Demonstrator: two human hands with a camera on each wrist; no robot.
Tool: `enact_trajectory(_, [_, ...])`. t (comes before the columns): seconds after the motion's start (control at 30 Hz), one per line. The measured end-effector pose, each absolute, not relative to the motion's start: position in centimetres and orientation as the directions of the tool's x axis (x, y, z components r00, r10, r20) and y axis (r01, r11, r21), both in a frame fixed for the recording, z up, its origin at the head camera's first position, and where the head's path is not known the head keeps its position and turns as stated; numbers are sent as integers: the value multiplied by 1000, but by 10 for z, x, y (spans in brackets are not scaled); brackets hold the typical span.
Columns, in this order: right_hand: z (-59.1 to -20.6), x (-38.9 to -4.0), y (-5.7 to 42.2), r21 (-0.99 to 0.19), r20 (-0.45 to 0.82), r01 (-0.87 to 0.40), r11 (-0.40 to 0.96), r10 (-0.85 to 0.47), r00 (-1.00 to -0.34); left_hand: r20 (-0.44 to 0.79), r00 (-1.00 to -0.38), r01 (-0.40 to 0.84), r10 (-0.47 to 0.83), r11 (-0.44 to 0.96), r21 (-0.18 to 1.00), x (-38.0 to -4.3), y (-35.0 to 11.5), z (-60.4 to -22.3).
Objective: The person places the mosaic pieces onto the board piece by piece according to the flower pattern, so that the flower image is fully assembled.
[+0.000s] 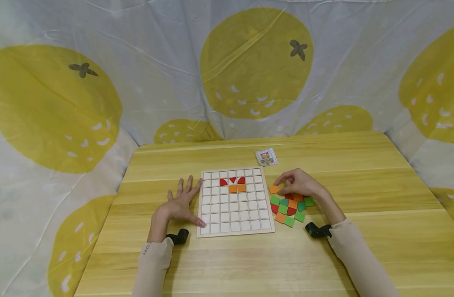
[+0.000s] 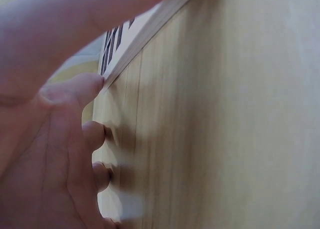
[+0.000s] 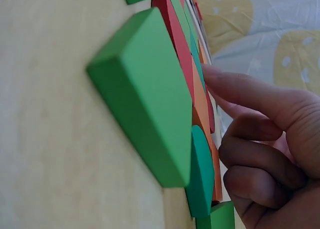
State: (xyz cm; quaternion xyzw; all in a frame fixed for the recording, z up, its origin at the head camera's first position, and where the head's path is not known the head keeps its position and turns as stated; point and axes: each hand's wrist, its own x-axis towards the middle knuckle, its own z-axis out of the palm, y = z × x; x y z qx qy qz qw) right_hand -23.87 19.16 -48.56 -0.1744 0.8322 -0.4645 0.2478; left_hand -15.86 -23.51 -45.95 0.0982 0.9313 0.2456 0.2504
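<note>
With the thumb and forefinger of my right hand (image 1: pixel 300 184) I pinch an orange square (image 1: pixel 273 189), just off the right edge of the board (image 1: pixel 234 215). My other right fingers curl in toward the palm. Under that hand and on the side nearer me lies a heap of pieces (image 1: pixel 282 209) in green, teal, red and orange, some overlapping. My left hand (image 1: pixel 179 207) is spread wide, its thumb on the board's near corner and its forefinger at the edge farther up; the remaining fingers reach to the table (image 1: pixel 227 264). Between my hands, toward the board's far side, sit three red pieces (image 1: pixel 232 180) in a row, with two orange ones (image 1: pixel 237 188) below. Beyond my right fingertips lies a small picture card (image 1: pixel 266 156).
</note>
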Motion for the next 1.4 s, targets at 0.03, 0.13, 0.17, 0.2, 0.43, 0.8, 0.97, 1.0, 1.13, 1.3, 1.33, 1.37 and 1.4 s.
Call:
enact_trajectory(0.03, [-486,-238,191,-862,-252,-55,505,-519,-817,-419,-855,59,305,861,506,-159,-235,-459])
enact_trajectory(0.13, [-487,-237,190,-868,-247,-56,494,-528,-813,-423,-854,59,303,864,500,-158,-235,-459])
enact_trajectory(0.17, [-487,-237,189,-869,-245,-58,492,-529,-813,-423,-854,59,302,865,498,-158,-235,-459])
enact_trajectory(0.2, [-487,-237,188,-870,-239,-64,490,-531,-813,-423,-855,59,301,865,498,-158,-236,-459])
enact_trajectory(0.43, [-484,-235,182,-858,-180,-98,504,-474,-862,-419,-856,56,302,861,505,-157,-237,-459])
enact_trajectory(0.8, [-465,-225,129,-885,-123,-125,448,-485,-866,-418,-855,60,308,859,509,-158,-234,-460])
enact_trajectory(0.97, [-464,-226,90,-876,-108,-157,456,-503,-858,-418,-855,69,308,865,497,-158,-235,-459])
enact_trajectory(1.0, [-463,-226,84,-875,-108,-161,457,-507,-855,-417,-855,71,309,866,495,-158,-235,-459])
enact_trajectory(1.13, [-463,-226,63,-861,-136,-148,487,-499,-856,-418,-854,71,309,865,496,-158,-235,-460])
enact_trajectory(1.3, [-465,-227,45,-834,-152,-148,531,-479,-865,-416,-856,66,307,863,501,-159,-236,-460])
enact_trajectory(1.33, [-465,-227,43,-828,-151,-151,539,-474,-867,-415,-856,68,308,863,500,-159,-236,-460])
enact_trajectory(1.37, [-465,-227,41,-825,-147,-154,543,-471,-870,-414,-856,69,308,864,499,-159,-236,-460])
enact_trajectory(1.4, [-465,-227,40,-823,-145,-156,546,-467,-872,-414,-856,70,308,865,497,-159,-236,-460])
